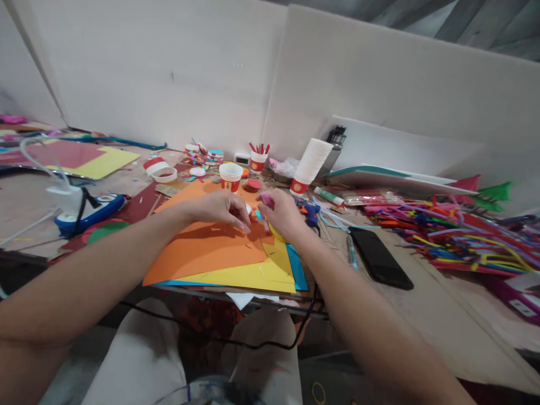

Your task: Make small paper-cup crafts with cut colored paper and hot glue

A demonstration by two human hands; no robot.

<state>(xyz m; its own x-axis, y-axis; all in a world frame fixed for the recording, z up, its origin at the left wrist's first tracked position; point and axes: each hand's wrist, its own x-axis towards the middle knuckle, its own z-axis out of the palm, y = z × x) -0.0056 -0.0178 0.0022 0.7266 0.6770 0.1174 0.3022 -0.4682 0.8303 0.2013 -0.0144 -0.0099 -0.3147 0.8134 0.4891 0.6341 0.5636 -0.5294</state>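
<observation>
My left hand (221, 208) hovers over the orange paper (206, 253), its thumb and fingers curled together. Whatever lies in its fingertips is too small to make out. Facing it, my right hand (282, 212) is closed in a pinch, with a small pink piece (266, 198) showing at its fingers; what it grips is partly hidden. Between the two hands small cyan (258, 215) and white bits show. Beneath the orange sheets lie yellow paper (244, 277) and blue paper (298, 267). A paper cup (230, 177) stands just beyond my left hand.
A leaning stack of paper cups (311, 166), a cup of red sticks (259, 158) and a glue stick (328, 196) stand or lie behind. To the right are a blue glue gun (312, 215), a black phone (379, 256) and pipe cleaners (459, 236). A power strip (90, 214) lies left.
</observation>
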